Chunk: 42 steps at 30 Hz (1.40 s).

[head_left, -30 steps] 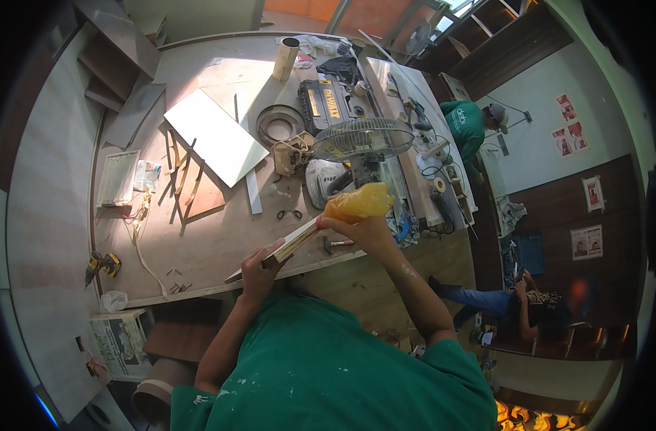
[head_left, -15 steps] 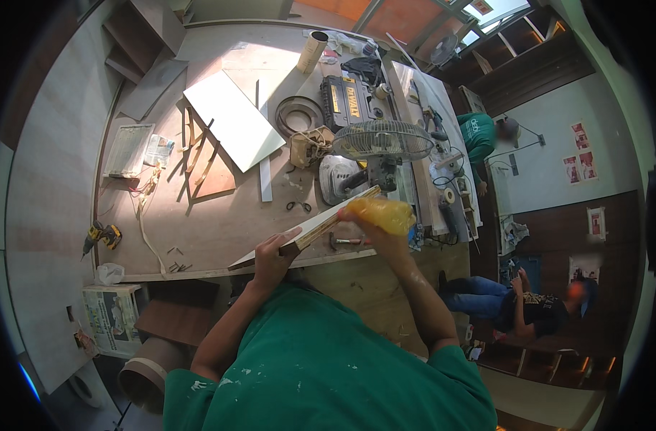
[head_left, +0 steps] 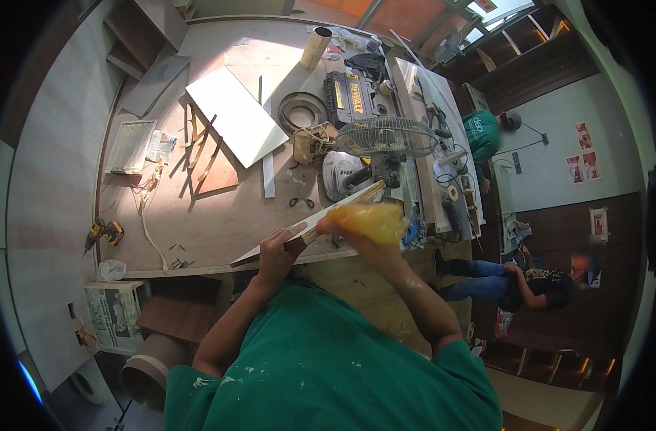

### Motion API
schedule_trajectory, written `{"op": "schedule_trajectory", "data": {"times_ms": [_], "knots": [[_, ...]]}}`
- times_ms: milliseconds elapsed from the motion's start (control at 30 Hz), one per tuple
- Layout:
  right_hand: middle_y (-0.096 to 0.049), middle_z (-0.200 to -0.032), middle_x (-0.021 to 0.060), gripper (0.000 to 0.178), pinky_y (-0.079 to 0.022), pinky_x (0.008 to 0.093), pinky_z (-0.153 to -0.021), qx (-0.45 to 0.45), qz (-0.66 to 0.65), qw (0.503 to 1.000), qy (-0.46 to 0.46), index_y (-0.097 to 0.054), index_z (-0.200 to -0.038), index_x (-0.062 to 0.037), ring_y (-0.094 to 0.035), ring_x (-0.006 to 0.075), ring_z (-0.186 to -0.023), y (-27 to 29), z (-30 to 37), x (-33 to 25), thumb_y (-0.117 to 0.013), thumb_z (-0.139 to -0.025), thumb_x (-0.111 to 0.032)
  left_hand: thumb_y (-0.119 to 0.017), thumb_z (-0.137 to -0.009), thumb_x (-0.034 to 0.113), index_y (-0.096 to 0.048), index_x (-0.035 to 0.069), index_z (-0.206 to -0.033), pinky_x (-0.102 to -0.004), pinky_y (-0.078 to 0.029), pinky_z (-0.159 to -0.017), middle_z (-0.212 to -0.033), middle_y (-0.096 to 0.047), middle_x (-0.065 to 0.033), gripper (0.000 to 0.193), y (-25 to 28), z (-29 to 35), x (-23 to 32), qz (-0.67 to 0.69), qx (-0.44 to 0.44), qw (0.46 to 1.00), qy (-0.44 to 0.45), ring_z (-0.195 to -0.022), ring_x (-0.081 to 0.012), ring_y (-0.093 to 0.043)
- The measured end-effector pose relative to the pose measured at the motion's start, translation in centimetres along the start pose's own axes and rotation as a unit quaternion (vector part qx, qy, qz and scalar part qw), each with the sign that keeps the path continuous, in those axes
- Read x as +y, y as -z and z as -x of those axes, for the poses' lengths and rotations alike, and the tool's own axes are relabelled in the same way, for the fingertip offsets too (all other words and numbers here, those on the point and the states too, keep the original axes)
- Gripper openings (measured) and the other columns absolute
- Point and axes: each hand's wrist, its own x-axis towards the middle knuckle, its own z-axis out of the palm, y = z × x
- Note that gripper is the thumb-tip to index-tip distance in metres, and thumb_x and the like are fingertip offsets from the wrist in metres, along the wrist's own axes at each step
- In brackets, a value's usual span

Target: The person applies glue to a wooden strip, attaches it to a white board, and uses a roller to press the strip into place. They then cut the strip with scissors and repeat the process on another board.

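Clock bearings from my left hand, twelve being the top of the view; cordless drill [head_left: 104, 233], yellow and black, lying on the counter [head_left: 216, 230] at nine o'clock; white panel [head_left: 238, 118], flat, between eleven and twelve; left hand [head_left: 274, 253], mine, closed about the lower part of a narrow board, thumb along its white face; scissors [head_left: 301, 203], at one o'clock, beyond the board; narrow board [head_left: 340, 206], white-faced, raw edge toward me, long axis from eight to two; right hand [head_left: 364, 246], mine, at three o'clock, fingers wrapped round a yellow bottle near its red tip, none left free; yellow bottle [head_left: 374, 220], long axis nearly nine to three, red tip at the nine end; that tip at the board's raw edge, touching or just beside, I cannot tell; desk fan [head_left: 389, 138], between one and two, beyond the bottle.
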Motion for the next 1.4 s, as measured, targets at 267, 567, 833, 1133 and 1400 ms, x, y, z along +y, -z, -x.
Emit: {"op": "schedule_trajectory", "data": {"times_ms": [267, 567, 833, 1133, 1400], "knots": [[-0.069, -0.087, 0.0114, 0.024, -0.053, 0.0314, -0.066, -0.011, -0.029, 0.999, 0.007, -0.073, -0.099, 0.0009, -0.069, 0.0238, -0.076, 0.3, -1.9, -3.3, -0.083, -0.080, -0.011, -0.085, -0.075, 0.007, -0.075, 0.008, -0.118, -0.0374, -0.059, -0.072, -0.097, -0.075, -0.0168, 0.044, 0.2, 0.2, -0.1, -0.010, -0.033, 0.999, 0.019, -0.083, -0.0304, -0.074], [-0.070, -0.091, 0.0115, 0.025, -0.054, 0.0341, -0.068, 0.000, 0.037, 0.996, 0.080, -0.074, -0.099, -0.0014, -0.070, 0.0253, -0.077, 0.2, -1.4, -3.4, -0.084, -0.079, -0.012, -0.085, -0.076, 0.007, -0.074, 0.009, -0.120, -0.0373, -0.058, -0.072, -0.097, -0.075, -0.0169, 0.046, 0.0, 0.0, -0.2, 0.004, -0.018, 1.000, -0.003, -0.083, -0.0308, -0.074], [-0.067, -0.088, 0.0114, 0.027, -0.052, 0.0351, -0.065, 0.008, -0.044, 0.999, -0.015, -0.072, -0.099, -0.0006, -0.068, 0.0264, -0.075, 0.2, -0.7, -2.5, -0.083, -0.076, -0.010, -0.085, -0.079, 0.006, -0.075, 0.001, -0.107, -0.0333, -0.054, -0.065, -0.086, -0.073, -0.0113, 0.030, -0.1, -0.1, 0.0, 0.003, 0.007, 1.000, -0.022, -0.071, -0.0200, -0.068], [-0.071, -0.088, 0.0096, 0.020, -0.054, 0.0316, -0.071, 0.060, 0.064, 0.995, 0.055, -0.072, -0.096, -0.0006, -0.071, 0.0211, -0.079, 1.6, -0.3, -0.1, -0.080, -0.079, -0.008, -0.084, -0.079, 0.004, -0.075, 0.004, -0.115, -0.0308, -0.053, -0.067, -0.096, -0.075, -0.0132, 0.037, 0.4, 0.9, -0.9, 0.001, -0.002, 1.000, -0.011, -0.074, -0.0181, -0.065], [-0.077, -0.085, 0.0079, 0.015, -0.057, 0.0283, -0.068, 0.204, -0.079, 0.965, -0.144, -0.075, -0.093, -0.0028, -0.074, 0.0148, -0.076, 5.4, -1.3, 7.8, -0.081, -0.083, -0.012, -0.087, -0.078, 0.005, -0.075, 0.004, -0.119, -0.0255, -0.047, -0.058, -0.088, -0.074, -0.0076, 0.043, 0.8, 1.5, 0.1, -0.001, -0.005, 1.000, 0.007, -0.060, -0.0063, -0.050]]}}
